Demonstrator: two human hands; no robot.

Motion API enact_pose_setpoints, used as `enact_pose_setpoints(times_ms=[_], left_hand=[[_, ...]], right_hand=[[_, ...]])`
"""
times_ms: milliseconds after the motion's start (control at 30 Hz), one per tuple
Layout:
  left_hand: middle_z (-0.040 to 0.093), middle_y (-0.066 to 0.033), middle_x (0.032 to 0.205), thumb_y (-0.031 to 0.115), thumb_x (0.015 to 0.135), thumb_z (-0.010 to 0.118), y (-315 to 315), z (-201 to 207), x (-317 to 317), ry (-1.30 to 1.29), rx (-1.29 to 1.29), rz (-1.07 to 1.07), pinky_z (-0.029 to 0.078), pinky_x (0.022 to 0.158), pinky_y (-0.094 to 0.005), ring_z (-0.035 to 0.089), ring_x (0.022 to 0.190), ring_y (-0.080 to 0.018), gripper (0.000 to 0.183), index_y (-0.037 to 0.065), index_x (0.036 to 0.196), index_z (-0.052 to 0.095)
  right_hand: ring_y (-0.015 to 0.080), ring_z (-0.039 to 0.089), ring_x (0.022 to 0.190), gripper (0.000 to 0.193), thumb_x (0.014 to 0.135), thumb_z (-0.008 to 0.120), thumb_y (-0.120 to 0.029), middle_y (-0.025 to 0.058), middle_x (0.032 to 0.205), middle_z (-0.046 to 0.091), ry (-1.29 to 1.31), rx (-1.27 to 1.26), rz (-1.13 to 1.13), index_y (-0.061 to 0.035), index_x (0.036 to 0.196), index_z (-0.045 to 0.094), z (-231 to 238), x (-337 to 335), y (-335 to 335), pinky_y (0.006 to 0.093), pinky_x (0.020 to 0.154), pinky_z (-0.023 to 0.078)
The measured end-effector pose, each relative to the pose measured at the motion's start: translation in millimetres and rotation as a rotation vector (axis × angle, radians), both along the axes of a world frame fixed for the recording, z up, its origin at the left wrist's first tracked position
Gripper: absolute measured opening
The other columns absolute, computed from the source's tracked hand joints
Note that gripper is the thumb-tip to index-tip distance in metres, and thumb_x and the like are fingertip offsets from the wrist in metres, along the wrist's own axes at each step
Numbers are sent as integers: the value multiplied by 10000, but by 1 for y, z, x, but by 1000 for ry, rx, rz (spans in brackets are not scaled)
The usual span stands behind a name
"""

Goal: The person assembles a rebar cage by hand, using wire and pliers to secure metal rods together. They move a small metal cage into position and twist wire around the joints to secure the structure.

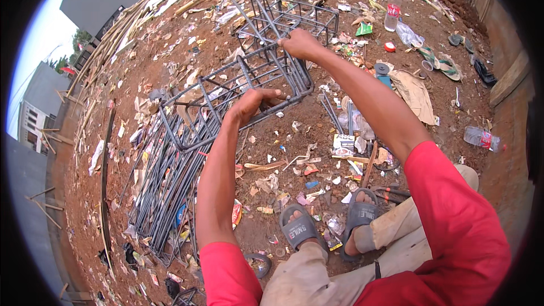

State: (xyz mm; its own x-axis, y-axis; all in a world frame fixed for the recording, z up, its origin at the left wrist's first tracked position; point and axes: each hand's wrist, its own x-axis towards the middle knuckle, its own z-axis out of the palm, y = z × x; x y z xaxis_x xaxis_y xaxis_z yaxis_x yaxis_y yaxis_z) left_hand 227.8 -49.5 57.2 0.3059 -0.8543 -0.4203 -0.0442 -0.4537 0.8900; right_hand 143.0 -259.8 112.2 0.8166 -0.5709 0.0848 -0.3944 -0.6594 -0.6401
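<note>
A steel rebar cage (199,102) of long bars and rectangular ties is tilted up in front of me. My left hand (255,105) is closed around its near lower bar, close to the corner; part of the fingers is hidden behind the steel. Farther up, my right hand (303,44) grips the upright bars at the cage's right end in a closed fist. What else that fist may hold cannot be seen. Beneath the cage lies a pile of loose rebar rods (173,192), and another rebar frame (317,21) stands just beyond.
Litter covers the reddish soil. At right are an upright plastic bottle (392,11), a fallen bottle (481,139), flattened cardboard (412,95) and a rusty wall (510,119). A red-handled tool (391,194) lies by my right foot. Bamboo poles (107,51) lie at the far left.
</note>
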Motion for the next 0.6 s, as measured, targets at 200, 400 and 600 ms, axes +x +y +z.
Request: enact_pose_setpoints(times_ms=[200, 400, 600], left_hand=[[724, -90, 831, 256, 823, 724, -2, -6, 3, 13, -56, 63, 464, 599, -280, 597, 659, -136, 313, 9, 1014, 750], [725, -96, 902, 219, 778, 785, -7, -3, 18, -19, 22, 5, 510, 761, -306, 654, 808, -171, 328, -18, 994, 719], [724, -120, 952, 215, 746, 795, -6, -4, 23, -23, -41, -59, 471, 844, -325, 640, 898, -204, 361, -27, 1004, 728]], right_hand=[[409, 623, 1096, 505, 866, 572, -372, 295, 1159, 635, 54, 27, 22, 83, 1059, 672, 4, 5, -1, 432, 946, 482], [392, 611, 1132, 498, 863, 577, -385, 262, 1193, 636, 52, 20, -67, 48, 1088, 678, -2, 17, -8, 437, 965, 480], [439, 657, 951, 495, 878, 606, -393, 322, 969, 663, -144, -11, -78, 94, 905, 691, -15, 16, -7, 476, 860, 499]])
